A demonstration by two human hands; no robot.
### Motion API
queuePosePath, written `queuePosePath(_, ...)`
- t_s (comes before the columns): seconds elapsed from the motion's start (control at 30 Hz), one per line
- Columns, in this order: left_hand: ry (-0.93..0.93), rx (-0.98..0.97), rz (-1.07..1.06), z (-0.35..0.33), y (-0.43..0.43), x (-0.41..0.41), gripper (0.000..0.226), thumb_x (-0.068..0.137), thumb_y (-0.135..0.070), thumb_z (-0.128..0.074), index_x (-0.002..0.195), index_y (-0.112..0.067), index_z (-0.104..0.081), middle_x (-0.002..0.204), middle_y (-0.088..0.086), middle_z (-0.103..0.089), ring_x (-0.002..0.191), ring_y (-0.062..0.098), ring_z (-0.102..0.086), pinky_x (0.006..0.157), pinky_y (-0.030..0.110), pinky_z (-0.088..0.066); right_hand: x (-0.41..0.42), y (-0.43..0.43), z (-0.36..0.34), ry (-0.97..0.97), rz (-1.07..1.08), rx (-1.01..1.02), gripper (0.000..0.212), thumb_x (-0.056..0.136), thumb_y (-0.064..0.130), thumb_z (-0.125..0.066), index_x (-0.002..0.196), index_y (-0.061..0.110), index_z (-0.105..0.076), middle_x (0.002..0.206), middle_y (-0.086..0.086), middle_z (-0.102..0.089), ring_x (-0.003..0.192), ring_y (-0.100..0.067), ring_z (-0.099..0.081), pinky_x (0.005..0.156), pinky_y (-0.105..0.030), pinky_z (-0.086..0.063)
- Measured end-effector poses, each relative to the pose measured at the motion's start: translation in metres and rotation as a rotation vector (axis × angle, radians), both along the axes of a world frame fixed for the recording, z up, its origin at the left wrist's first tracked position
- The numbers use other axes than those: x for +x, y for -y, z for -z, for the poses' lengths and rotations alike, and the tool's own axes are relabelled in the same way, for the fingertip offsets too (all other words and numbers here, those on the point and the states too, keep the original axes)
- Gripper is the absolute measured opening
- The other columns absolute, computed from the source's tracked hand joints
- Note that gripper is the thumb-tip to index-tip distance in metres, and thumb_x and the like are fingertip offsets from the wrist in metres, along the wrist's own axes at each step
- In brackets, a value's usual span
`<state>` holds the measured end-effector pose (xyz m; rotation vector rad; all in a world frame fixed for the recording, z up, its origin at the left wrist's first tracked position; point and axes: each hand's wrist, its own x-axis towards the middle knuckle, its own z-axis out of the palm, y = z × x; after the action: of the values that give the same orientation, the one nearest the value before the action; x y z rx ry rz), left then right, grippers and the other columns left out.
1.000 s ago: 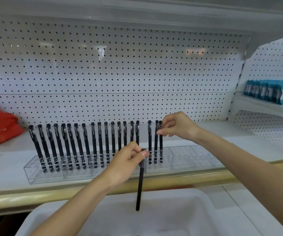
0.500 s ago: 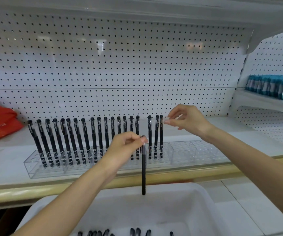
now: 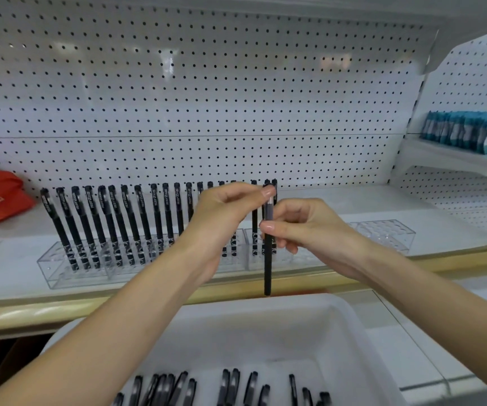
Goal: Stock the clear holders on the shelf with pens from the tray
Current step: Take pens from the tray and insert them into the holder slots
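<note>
I'm seeing a black pen (image 3: 268,268) hanging upright before the clear plastic holder (image 3: 57,268).
Left hand (image 3: 221,227) is pinching its top, right hand (image 3: 312,230) its middle.

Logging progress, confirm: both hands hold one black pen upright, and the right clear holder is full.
Not full: the head view shows the right clear holder mostly empty, with three pens at its left end. The left hand and right hand hold one black pen upright.

Nineteen standing pens (image 3: 125,224) fill the clear holders (image 3: 57,273); how many holders there are, I cannot tell. One held pen (image 3: 267,268) is between the left hand (image 3: 221,221) and the right hand (image 3: 312,230). One tray (image 3: 265,332) has about twelve loose pens (image 3: 233,382).
</note>
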<state>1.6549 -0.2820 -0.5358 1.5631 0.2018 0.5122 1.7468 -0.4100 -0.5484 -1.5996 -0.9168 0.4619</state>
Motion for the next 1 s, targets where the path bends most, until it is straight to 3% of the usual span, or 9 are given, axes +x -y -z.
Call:
queuePosePath(0.13,-0.009,0.038,-0.018,0.005,-0.008,-0.002,0.027,0.087,-0.042,-0.059,0.098,-0.021,-0.073,0.101,-0.010,-0.073,0.105,0.005,-0.063,0.104,0.035,-0.044,0.002,0.004,0.000,0.007,-0.028,-0.019,0.015,0.078,0.018,-0.072,0.078,0.006,-0.064,0.064,0.001,-0.065,0.053,-0.010,-0.054,0.048,-0.020,-0.039)
queuePosePath(0.23,-0.043,0.134,-0.035,0.011,-0.016,-0.002,0.040,0.097,-0.047,-0.040,0.101,-0.022,-0.071,0.102,-0.010,-0.072,0.100,0.002,-0.065,0.100,0.030,-0.046,0.014,0.012,-0.003,-0.039,0.007,-0.041,0.024,0.075,0.021,-0.072,0.089,0.002,-0.065,0.083,-0.016,-0.070,0.055,-0.012,-0.059,0.049,-0.020,-0.042)
queuePosePath(0.37,-0.128,0.455,-0.012,0.031,-0.024,-0.001,0.061,0.087,-0.062,-0.025,0.111,-0.025,-0.067,0.118,-0.011,-0.066,0.112,0.000,-0.057,0.105,0.028,-0.038,0.035,0.023,-0.009,-0.110,0.076,-0.022,0.027,0.088,0.006,-0.062,0.115,0.006,-0.059,0.092,-0.019,-0.072,0.060,-0.015,-0.064,0.052,-0.020,-0.047)
queuePosePath(0.5,-0.219,0.769,0.018,0.045,-0.025,0.000,0.078,0.082,-0.067,-0.016,0.120,-0.017,-0.061,0.126,0.000,-0.062,0.117,0.013,-0.056,0.088,0.017,-0.038,0.050,0.025,-0.013,-0.151,0.117,0.015,0.043,0.091,0.000,-0.057,0.130,0.014,-0.042,0.089,-0.022,-0.070,0.061,-0.017,-0.067,0.057,-0.021,-0.052)
queuePosePath(0.57,-0.245,0.893,0.036,0.048,-0.025,0.001,0.076,0.084,-0.066,-0.015,0.128,-0.020,-0.056,0.133,-0.001,-0.057,0.120,0.012,-0.053,0.095,0.022,-0.040,0.054,0.024,-0.015,-0.115,0.110,0.008,0.048,0.092,0.001,-0.056,0.133,0.018,-0.039,0.088,-0.023,-0.069,0.061,-0.019,-0.066,0.059,-0.022,-0.053)
queuePosePath(0.67,-0.285,0.981,0.075,0.050,-0.025,0.002,0.073,0.085,-0.064,-0.016,0.138,-0.026,-0.047,0.141,-0.008,-0.050,0.126,0.007,-0.047,0.108,0.031,-0.036,0.058,0.019,-0.019,-0.013,0.127,0.017,0.043,0.094,0.004,-0.054,0.133,0.018,-0.041,0.089,-0.026,-0.066,0.059,-0.021,-0.065,0.061,-0.024,-0.054)
queuePosePath(0.87,-0.345,1.133,0.117,0.061,-0.030,0.003,0.078,0.082,-0.067,-0.012,0.145,-0.026,-0.038,0.151,-0.009,-0.035,0.137,0.007,-0.034,0.114,0.027,-0.023,0.067,0.003,-0.021,0.133,0.222,0.101,0.031,0.096,0.012,-0.054,0.126,0.012,-0.045,0.084,-0.022,-0.068,0.058,-0.024,-0.066,0.057,-0.027,-0.054)
queuePosePath(1.0,-0.356,1.161,0.142,0.057,-0.033,0.005,0.084,0.079,-0.069,-0.011,0.144,-0.025,-0.040,0.151,-0.009,-0.036,0.138,0.008,-0.034,0.115,0.028,-0.025,0.078,-0.003,-0.019,0.192,0.310,0.128,0.022,0.096,0.010,-0.054,0.116,0.004,-0.048,0.082,-0.017,-0.068,0.060,-0.022,-0.068,0.055,-0.026,-0.053)
